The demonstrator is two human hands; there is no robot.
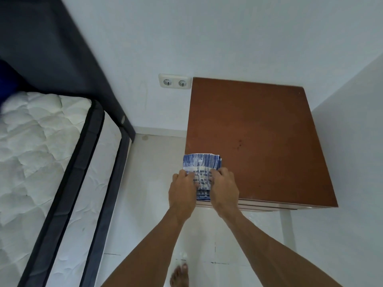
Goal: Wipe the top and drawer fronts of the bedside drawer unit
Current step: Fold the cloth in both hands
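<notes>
On the drawer unit (259,141), both hands (183,190) (223,189) clutch an unbranded cloth (200,163).

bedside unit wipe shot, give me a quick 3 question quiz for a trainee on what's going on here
1. True or false: the blue and white cloth lies at the far right corner of the brown top.
2. Multiple choice: what holds the cloth? A) left hand only B) right hand only C) both hands
3. Short answer: what is fixed to the wall just left of the unit's back edge?

Key
1. False. It sits at the near left corner, hanging over the front edge.
2. C. Both hands grip its near part.
3. A white double wall socket.
</notes>
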